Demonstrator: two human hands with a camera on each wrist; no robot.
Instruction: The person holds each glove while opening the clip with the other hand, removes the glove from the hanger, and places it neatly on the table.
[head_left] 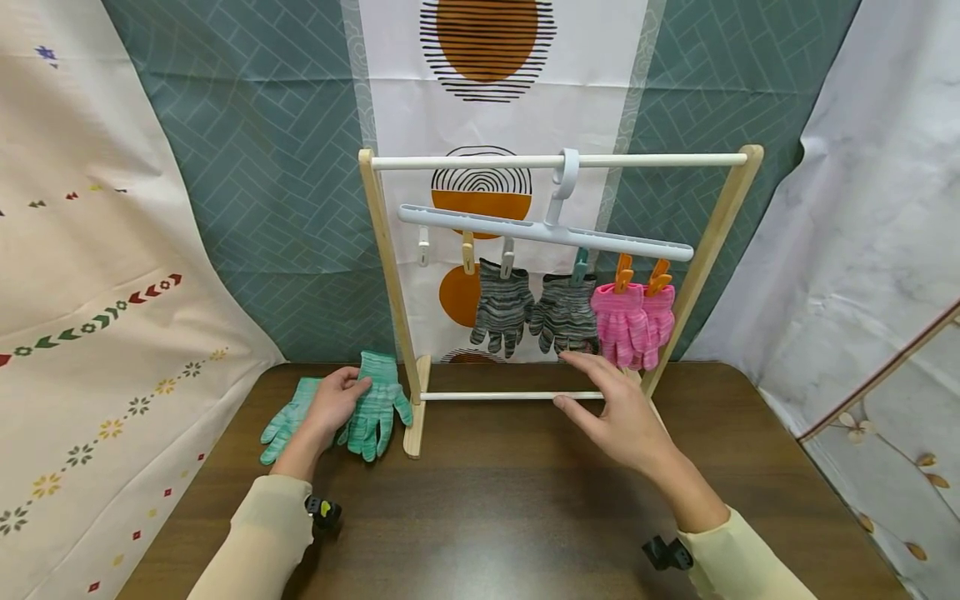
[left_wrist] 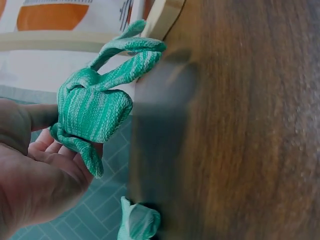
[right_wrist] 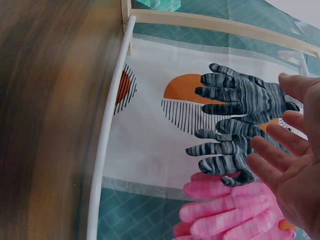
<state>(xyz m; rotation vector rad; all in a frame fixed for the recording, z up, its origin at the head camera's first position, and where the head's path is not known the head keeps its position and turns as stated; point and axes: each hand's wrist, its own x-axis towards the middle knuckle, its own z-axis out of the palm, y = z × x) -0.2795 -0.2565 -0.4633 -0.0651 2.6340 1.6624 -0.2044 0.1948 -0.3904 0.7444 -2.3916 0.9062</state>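
My left hand [head_left: 337,402] pinches a green knitted glove [head_left: 377,408] between thumb and fingers, lifted above the table beside the rack's left foot. In the left wrist view the same glove [left_wrist: 95,107] dangles with its fingers bent outward. A second green glove [head_left: 289,419] lies on the table under and left of that hand. My right hand [head_left: 618,408] holds nothing; its fingers are extended in front of the hanging gloves. Two grey-black striped gloves [head_left: 504,307] and a pair of pink gloves [head_left: 634,325] hang by clips from a pale hanger [head_left: 540,231].
A wooden rack [head_left: 390,275] with a white top bar [head_left: 480,162] carries the hanger, which tilts down to the right. A white clip [head_left: 423,247] and a yellow clip [head_left: 468,252] on its left hold nothing. A low white bar [head_left: 510,396] crosses between the feet.
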